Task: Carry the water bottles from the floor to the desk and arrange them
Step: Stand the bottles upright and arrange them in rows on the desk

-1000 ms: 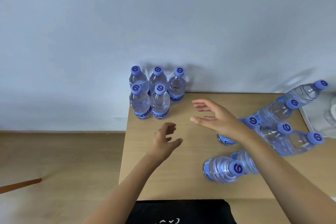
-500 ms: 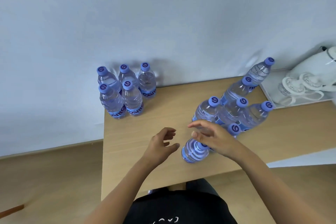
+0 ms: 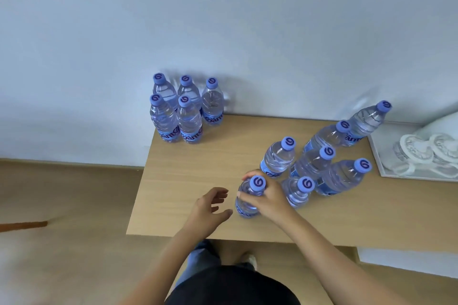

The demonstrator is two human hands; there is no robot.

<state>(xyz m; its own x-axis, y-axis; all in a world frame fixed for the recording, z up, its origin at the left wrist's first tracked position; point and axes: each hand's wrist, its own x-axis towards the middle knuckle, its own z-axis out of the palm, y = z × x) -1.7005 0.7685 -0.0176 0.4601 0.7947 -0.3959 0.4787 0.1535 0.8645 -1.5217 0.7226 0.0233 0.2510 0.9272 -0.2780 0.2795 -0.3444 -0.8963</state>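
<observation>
Clear water bottles with blue caps stand on the light wooden desk (image 3: 188,173). Several of them form a tidy cluster (image 3: 184,111) at the back left corner against the wall. Several more stand loosely at the middle right (image 3: 319,158). My right hand (image 3: 266,198) grips the nearest bottle (image 3: 247,202) around its shoulder, just under the cap; the bottle stands upright near the desk's front. My left hand (image 3: 210,208) hovers just left of that bottle with fingers loosely curled, holding nothing.
A white tray (image 3: 381,168) with upturned glasses and a white kettle (image 3: 441,126) sits at the desk's right end. The wall runs behind the desk. Wooden floor lies to the left, with a brown stick (image 3: 23,226) on it.
My right hand swung from the desk's middle to the nearest bottle on the right and closed around it. The left hand stayed hovering. My head turned, shifting the view.
</observation>
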